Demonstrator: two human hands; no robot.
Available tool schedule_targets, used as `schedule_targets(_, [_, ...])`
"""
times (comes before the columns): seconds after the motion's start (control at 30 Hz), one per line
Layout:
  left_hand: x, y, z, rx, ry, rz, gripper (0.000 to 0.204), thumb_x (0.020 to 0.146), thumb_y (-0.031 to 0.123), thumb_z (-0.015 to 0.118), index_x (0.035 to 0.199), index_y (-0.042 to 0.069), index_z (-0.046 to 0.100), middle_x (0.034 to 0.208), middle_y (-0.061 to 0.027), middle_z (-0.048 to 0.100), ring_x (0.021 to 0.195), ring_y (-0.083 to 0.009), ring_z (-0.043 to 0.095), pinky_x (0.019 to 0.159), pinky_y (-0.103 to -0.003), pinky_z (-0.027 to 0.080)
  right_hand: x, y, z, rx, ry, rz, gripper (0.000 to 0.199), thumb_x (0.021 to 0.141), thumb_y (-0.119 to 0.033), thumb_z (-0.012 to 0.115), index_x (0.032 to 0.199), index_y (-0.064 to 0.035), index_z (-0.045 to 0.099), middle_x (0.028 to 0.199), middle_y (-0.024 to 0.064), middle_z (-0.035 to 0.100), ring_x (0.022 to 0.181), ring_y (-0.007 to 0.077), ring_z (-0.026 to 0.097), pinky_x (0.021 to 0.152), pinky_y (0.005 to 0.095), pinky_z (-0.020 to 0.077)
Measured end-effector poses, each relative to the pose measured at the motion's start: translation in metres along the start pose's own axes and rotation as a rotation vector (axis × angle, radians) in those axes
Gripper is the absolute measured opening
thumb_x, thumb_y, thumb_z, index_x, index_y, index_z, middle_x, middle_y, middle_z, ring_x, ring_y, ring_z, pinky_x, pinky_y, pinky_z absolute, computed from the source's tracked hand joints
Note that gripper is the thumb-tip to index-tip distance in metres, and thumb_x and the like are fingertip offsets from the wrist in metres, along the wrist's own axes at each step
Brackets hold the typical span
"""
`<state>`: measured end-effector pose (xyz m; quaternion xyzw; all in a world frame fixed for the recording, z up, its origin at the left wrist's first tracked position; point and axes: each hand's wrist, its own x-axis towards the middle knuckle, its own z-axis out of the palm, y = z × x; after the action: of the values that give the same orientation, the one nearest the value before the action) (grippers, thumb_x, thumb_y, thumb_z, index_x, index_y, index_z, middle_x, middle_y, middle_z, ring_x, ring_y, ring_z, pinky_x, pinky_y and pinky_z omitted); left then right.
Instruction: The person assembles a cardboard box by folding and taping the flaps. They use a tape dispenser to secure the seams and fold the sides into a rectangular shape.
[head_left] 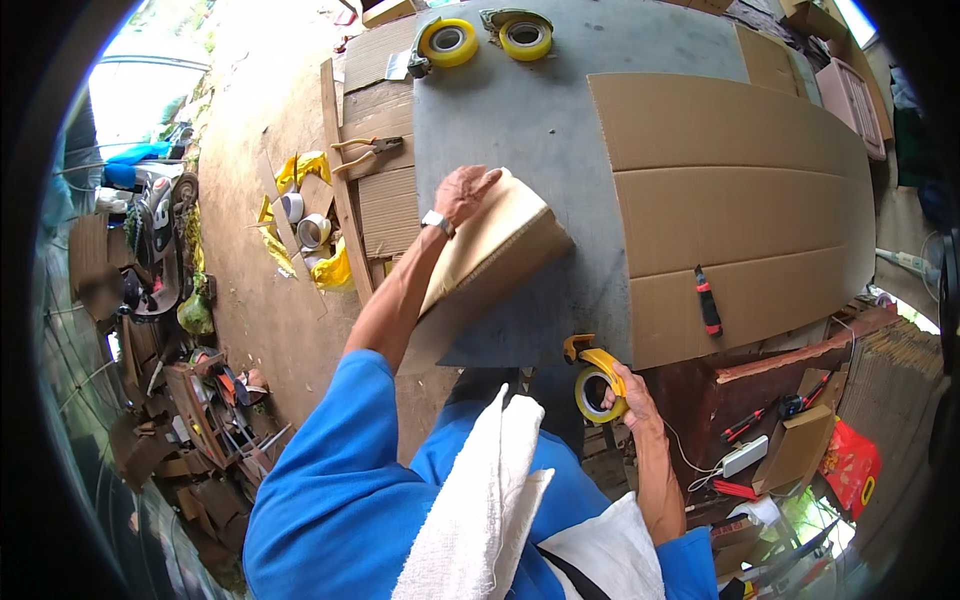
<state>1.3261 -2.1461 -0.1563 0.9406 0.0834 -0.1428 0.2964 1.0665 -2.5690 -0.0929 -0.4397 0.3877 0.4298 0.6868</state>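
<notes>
My left hand, with a watch at the wrist, grips the far left edge of a closed-looking cardboard box. The box sits tilted at an angle on the grey tabletop, its near end overhanging the front edge. In my right hand is a yellow tape dispenser with a roll of tape in it, held just off the table's near edge, to the right of the box and apart from it. The fingers of that hand wrap round the dispenser's handle.
A flat cardboard sheet covers the right of the table, with a red and black utility knife on it. Two yellow tape dispensers lie at the back. Pliers rest at the left edge. Tape rolls lie farther left.
</notes>
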Motion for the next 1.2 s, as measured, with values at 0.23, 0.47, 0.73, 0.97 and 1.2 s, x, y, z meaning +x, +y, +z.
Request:
schedule_targets(0.23, [-0.143, 0.056, -0.029, 0.11, -0.056, 0.347, 0.067, 0.097, 0.053, 0.054, 0.139, 0.001, 0.05, 0.144, -0.0246, 0.049, 0.132, -0.036, 0.05, 0.108, -0.043, 0.042, -0.01, 0.009, 0.038, -0.067, 0.091, -0.348, 0.046, 0.097, -0.046, 0.058, 0.099, -0.0005, 0.061, 0.056, 0.0071, 0.055, 0.049, 0.0167, 0.056, 0.051, 0.0292, 0.048])
schedule_targets(0.47, [-0.229, 0.125, -0.051, -0.706, -0.237, -0.069, 0.051, 0.1, 0.046, 0.056, 0.119, 0.0, 0.067, 0.117, -0.0151, 0.069, 0.11, -0.0239, 0.065, 0.093, -0.035, 0.052, -0.093, -0.048, 0.102, -0.461, -0.086, -0.698, 0.053, 0.088, -0.054, 0.067, 0.097, -0.0022, 0.06, 0.068, 0.0039, 0.06, 0.057, 0.0105, 0.059, 0.054, 0.0253, 0.0473])
schedule_targets(0.73, [-0.218, 0.118, -0.044, -1.279, -0.624, -0.307, 0.037, 0.095, 0.034, 0.068, 0.102, -0.002, 0.074, 0.088, -0.003, 0.073, 0.079, -0.0094, 0.063, 0.072, -0.027, 0.052, -0.088, -0.064, 0.107, -0.732, -0.239, -0.795, 0.05, 0.085, -0.05, 0.075, 0.087, -0.0039, 0.057, 0.069, 0.0027, 0.063, 0.061, 0.0081, 0.058, 0.055, 0.0255, 0.0483])
schedule_targets(0.97, [-0.136, 0.08, -0.07, -0.895, -0.083, 0.097, 0.021, 0.092, 0.018, 0.073, 0.096, -0.002, 0.076, 0.085, -0.0073, 0.075, 0.076, -0.0107, 0.067, 0.07, -0.026, 0.054, -0.052, -0.085, 0.1, -0.786, -0.143, -0.832, 0.054, 0.085, -0.055, 0.074, 0.085, -0.0044, 0.056, 0.062, 0.001, 0.059, 0.058, 0.0067, 0.055, 0.051, 0.0258, 0.0458])
schedule_targets(1.2, [-0.091, 0.067, -0.061, -0.57, 0.124, 0.1, 0.026, 0.089, 0.026, 0.074, 0.092, 0.0, 0.076, 0.071, -0.0075, 0.072, 0.061, -0.0079, 0.058, 0.058, -0.028, 0.049, -0.012, -0.1, 0.107, -0.689, -0.151, -0.816, 0.05, 0.087, -0.052, 0.073, 0.09, -0.0047, 0.059, 0.074, 0.0008, 0.063, 0.065, 0.0068, 0.058, 0.058, 0.024, 0.0473])
